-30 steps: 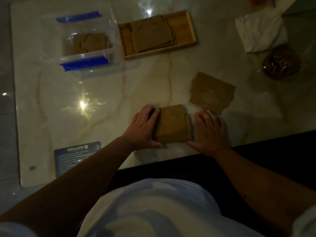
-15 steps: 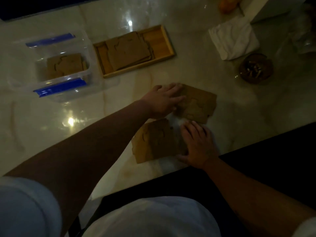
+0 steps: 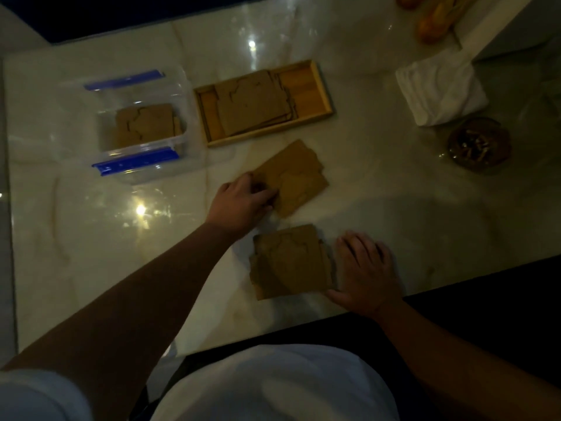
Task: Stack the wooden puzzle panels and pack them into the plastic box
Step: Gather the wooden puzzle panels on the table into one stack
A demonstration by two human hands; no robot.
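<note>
A stack of brown wooden puzzle panels (image 3: 291, 262) lies near the table's front edge. My right hand (image 3: 365, 273) rests flat against its right side, thumb at the stack's lower corner. A second, looser pile of panels (image 3: 299, 174) lies farther back in the middle. My left hand (image 3: 243, 200) grips that pile's near left corner, fingers curled on it. The clear plastic box (image 3: 182, 95) with blue latches stands at the back left and holds some panels (image 3: 145, 124).
A wooden tray (image 3: 318, 83) with more panels stands right of the box. At the right lie a folded white cloth (image 3: 440, 89) and a dark round dish (image 3: 479, 144). Orange objects (image 3: 431, 22) sit at the far right corner. The marble table's dark front edge runs below my right hand.
My left hand left the near stack, reached to the farther pile and has drawn back to its left corner, the pile now sitting more to the left. My right hand slid off the stack's top to its right side.
</note>
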